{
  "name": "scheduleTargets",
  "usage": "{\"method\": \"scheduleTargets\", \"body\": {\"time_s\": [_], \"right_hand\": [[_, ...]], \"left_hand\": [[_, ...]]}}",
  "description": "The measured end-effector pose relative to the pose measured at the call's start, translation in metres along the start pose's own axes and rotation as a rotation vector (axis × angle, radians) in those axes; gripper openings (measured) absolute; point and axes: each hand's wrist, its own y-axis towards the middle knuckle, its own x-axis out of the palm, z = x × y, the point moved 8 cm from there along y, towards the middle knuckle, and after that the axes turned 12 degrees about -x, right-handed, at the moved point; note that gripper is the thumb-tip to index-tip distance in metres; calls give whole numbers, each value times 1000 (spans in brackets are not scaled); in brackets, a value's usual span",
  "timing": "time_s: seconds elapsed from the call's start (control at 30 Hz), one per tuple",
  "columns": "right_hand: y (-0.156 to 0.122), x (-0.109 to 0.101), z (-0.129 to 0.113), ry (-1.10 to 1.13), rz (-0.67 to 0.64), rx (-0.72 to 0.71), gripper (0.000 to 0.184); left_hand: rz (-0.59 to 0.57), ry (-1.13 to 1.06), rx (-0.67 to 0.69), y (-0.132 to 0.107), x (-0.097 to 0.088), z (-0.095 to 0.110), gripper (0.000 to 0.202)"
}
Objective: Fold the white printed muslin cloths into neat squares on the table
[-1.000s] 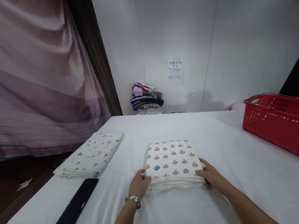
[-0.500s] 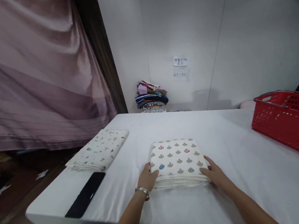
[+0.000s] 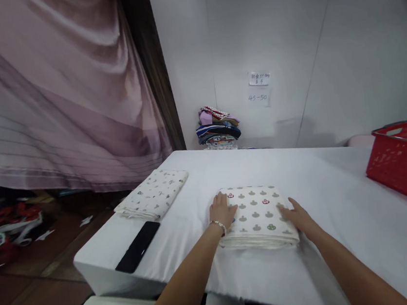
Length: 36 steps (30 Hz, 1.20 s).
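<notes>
A folded white cloth [image 3: 257,221] with grey, red and green mushroom-like prints lies on the white-covered table [image 3: 325,192] in front of me. Flat over its left edge rests my left hand [image 3: 222,213], fingers stretched forward and a bracelet at the wrist. My right hand [image 3: 302,218] touches the right edge, its thumb and fingers apart. Neither hand grips the cloth. Farther left is a second folded cloth [image 3: 156,193], white with small scattered prints.
A black phone [image 3: 138,247] lies near the table's left edge. At the right stands a red plastic basket [image 3: 406,168]. Beyond the far edge is a stack of folded fabrics [image 3: 218,130] against the wall. A pink curtain [image 3: 82,88] hangs at left.
Both hands have moved from the cloth's near side corners farther forward along its edges, and their fingers have loosened. The view has shifted left; the cloth stays on the table.
</notes>
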Motion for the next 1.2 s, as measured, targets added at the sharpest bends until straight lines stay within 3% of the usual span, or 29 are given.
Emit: {"method": "scheduleTargets", "body": {"time_s": [0.1,0.2,0.33,0.4,0.47,0.6,0.77,0.9,1.03,1.2], "right_hand": [[7,8,7,-83,-6,-87,74],[6,9,1,-182,-10,-172,70],[1,9,-51,-453,67,-429,64],[1,22,-79,-562,54,-581,59],[5,39,-91,-619,-8,-651,58],[21,60,-70,-657,-106,-532,58],[32,63,-51,-571,-121,-482,57],[41,41,-45,-245,-48,-439,51],[40,8,-15,63,80,-177,59],[23,2,0,244,43,32,68]], "left_hand": [[-102,56,-5,1,19,-4,67],[-109,27,-2,4,24,-11,67],[-31,67,-4,12,17,-7,65],[30,115,35,14,13,3,66],[32,149,66,15,16,10,67],[-40,159,62,14,27,8,71],[-42,72,74,13,29,6,69],[-15,-152,-17,20,16,-3,62],[-1,-262,-225,35,2,-31,58],[-111,-302,-360,49,2,-49,55]]}}
